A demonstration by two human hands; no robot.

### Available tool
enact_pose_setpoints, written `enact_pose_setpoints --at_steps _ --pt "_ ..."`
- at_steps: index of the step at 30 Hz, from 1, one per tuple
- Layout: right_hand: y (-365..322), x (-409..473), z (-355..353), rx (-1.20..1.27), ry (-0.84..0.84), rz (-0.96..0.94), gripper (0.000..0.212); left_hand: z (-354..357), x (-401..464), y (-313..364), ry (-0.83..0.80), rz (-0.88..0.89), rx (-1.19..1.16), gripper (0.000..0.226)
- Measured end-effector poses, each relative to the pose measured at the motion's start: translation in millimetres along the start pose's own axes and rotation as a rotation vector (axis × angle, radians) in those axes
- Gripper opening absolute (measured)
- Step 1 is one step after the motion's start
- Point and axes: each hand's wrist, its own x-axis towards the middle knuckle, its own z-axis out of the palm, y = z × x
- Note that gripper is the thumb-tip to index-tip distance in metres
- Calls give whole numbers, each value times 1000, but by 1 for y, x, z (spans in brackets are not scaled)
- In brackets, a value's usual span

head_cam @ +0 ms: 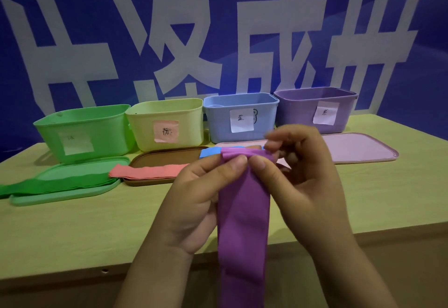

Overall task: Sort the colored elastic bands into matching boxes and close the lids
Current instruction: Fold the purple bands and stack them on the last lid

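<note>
Purple elastic band (242, 223) pinched at its folded top by both hands, left (194, 201) and right (303, 181), fingers curled tight.

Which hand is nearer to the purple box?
The right hand. It is in front of the purple box, slightly to its left; the left hand is farther left, in front of the blue box.

Below your fingers the near table (72, 230) lies bare, so a hand passes freely there. Beyond your fingertips, lids (358, 147) and bands (150, 171) cover the middle strip. Past those, four open boxes (167, 123) stand almost wall to wall, blocking any way through; each is open from above.
</note>
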Motion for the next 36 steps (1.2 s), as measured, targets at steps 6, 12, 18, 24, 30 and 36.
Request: enact_pose_setpoints --at_steps 6,12,18,24,30,36 --pt "16 -20 3 -161 -165 -87 48 15 8 10 169 135 -38 19" --pt "21 -24 2 -99 -387 39 17 14 13 21 186 109 14 27" --pt "27 -32 2 -45 -525 136 14 10 26 34 188 108 52 31" --pt "34 -36 6 -78 -563 157 14 1 43 42 253 79 -12 33" --pt "44 -38 11 -66 -567 228 8 -15 63 44 354 75 -29 13" --pt "59 -39 15 -33 -480 335 22 -19 70 36 360 89 -17 12"
